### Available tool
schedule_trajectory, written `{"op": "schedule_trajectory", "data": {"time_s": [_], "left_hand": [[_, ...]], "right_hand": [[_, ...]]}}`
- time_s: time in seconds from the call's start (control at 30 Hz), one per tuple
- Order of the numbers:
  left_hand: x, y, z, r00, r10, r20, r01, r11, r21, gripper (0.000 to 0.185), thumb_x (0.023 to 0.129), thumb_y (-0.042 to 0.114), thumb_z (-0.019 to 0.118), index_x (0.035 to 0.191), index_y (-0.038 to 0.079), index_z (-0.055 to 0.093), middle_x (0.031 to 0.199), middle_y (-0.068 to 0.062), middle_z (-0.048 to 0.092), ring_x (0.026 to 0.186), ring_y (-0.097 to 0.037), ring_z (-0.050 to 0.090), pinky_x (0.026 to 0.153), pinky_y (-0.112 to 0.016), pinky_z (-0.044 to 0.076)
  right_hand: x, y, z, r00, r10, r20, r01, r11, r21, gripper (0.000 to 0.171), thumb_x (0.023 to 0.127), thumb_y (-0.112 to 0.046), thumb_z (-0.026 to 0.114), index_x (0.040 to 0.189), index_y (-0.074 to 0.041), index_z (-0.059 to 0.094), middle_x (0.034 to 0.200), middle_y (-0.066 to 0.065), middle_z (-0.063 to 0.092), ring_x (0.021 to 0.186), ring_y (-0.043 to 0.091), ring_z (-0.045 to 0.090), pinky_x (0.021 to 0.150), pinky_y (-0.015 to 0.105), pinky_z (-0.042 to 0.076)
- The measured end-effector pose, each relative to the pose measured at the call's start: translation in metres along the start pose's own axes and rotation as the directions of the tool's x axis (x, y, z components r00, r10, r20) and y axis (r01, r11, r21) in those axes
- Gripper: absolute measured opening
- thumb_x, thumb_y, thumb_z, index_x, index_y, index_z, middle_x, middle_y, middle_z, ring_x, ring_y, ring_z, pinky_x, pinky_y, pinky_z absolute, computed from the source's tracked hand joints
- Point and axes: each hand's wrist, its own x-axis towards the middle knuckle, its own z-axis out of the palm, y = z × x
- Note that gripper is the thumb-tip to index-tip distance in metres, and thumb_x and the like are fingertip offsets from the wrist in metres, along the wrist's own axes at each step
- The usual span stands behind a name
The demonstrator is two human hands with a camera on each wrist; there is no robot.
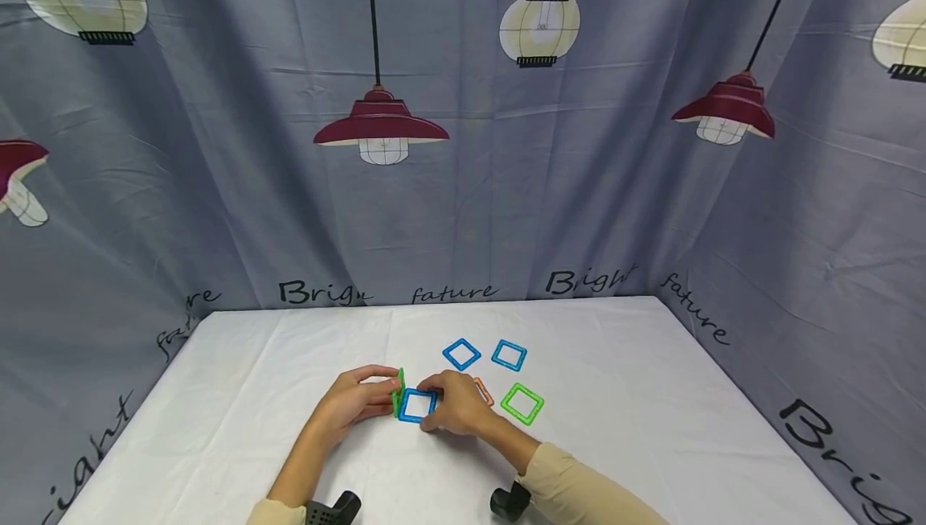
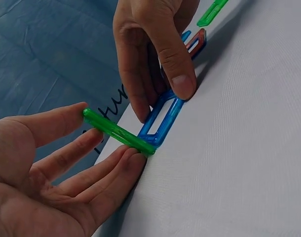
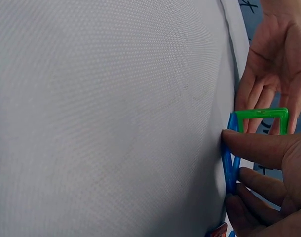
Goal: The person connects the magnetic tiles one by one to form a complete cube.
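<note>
Blue and square, one frame [image 1: 415, 420] pinched by the right hand [image 1: 459, 403] touches the base of an upright green square [image 2: 119, 132], against which the left hand [image 1: 354, 398] rests extended fingers. Rightward on the white tabletop [image 1: 615, 428] are a partly hidden orange piece [image 1: 485, 391], another green frame [image 1: 530, 393] and two other blue frames [image 1: 452, 346].

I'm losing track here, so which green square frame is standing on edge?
The green frame at the left hand, upright against the blue frame that the right hand holds; the other green frame lies flat on the white cloth.
</note>
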Motion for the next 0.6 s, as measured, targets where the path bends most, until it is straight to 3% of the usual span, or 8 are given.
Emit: {"op": "schedule_trajectory", "data": {"time_s": [0.6], "left_hand": [[-0.003,-0.0009,0.0062,0.999,0.026,-0.036,-0.025,0.999,0.03,0.039,0.094,0.018,0.072,0.126,-0.003,0.065,0.111,-0.017,0.073,0.091,-0.023,0.073,0.085,-0.041,0.062]], "right_hand": [[-0.0007,0.001,-0.0002,1.0,0.003,0.005,-0.003,1.0,0.013,0.05,0.07,-0.017,0.092,0.117,-0.011,0.075,0.112,0.005,0.072,0.099,0.017,0.062,0.097,0.042,0.052]]}}
